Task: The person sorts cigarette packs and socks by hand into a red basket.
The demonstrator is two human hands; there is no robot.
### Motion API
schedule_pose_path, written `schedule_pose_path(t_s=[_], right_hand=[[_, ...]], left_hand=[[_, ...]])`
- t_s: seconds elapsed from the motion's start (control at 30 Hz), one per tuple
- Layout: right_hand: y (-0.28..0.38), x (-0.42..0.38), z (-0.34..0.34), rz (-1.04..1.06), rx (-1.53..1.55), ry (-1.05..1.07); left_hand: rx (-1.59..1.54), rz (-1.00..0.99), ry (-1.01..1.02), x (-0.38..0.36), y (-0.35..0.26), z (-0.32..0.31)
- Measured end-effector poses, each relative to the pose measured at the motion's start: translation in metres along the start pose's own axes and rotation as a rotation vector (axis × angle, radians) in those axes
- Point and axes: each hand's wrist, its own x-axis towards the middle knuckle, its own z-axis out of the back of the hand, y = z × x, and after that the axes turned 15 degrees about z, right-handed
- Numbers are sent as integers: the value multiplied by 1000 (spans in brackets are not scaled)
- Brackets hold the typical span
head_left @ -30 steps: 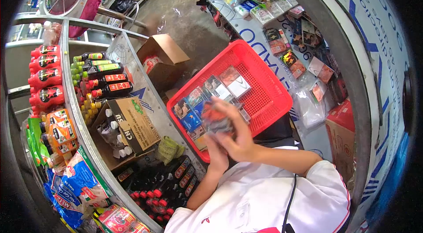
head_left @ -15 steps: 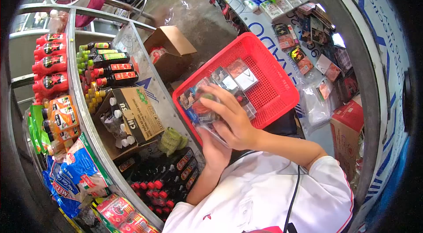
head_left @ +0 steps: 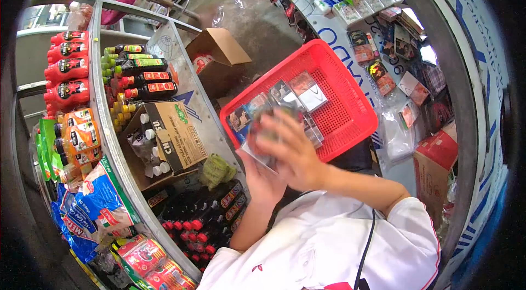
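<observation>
Blurry pack (head_left: 256, 157) is at the red basket's (head_left: 348, 112) seven o'clock side, held from below by the left hand (head_left: 263, 179); I can't tell if the right hand (head_left: 293, 153), over it, pinches. Probably light, stiff and slippery: hold its edges.

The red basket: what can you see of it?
The red basket looks like plastic: shallow, roughly rectangular, with rounded corners, a broad smooth rim and a perforated floor. It sits open side up, angled across the view before the person. Small flat packs lie inside, mostly toward the left. The left hand and right hand partly hide it; its support is unclear.
</observation>
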Motion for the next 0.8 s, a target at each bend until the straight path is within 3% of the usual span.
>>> schedule_pose_path(t_s=[0.07,0.1,0.17,0.27,0.37,0.47,0.53,0.6,0.67,0.7,0.8], right_hand=[[23,-12,-7,72,-75,45],[33,-12,-9,71,-54,73],[33,-3,-5,95,-31,95],[-5,14,10,100,-60,55],[-33,6,16,-77,-6,-96],[-34,-5,26,-221,53,-178],[-24,-15,27,-532,373,-251],[-14,-29,27,-717,562,-171],[-4,-27,32,-719,512,-32],[-2,-25,34,-631,446,-24],[2,-18,39,-713,539,-20]], left_hand=[[801,-76,-404,17,-5,-15],[543,-72,-316,26,-10,-12],[623,-26,-345,16,1,-8],[628,-221,-644,-1,20,6],[642,-92,-514,-5,12,5],[837,-120,-705,0,12,5],[799,-340,-698,17,14,-2],[804,-411,-771,24,12,-4],[909,-453,-795,26,6,-1],[872,-533,-897,30,9,-1],[917,-602,-1067,36,15,-5]])
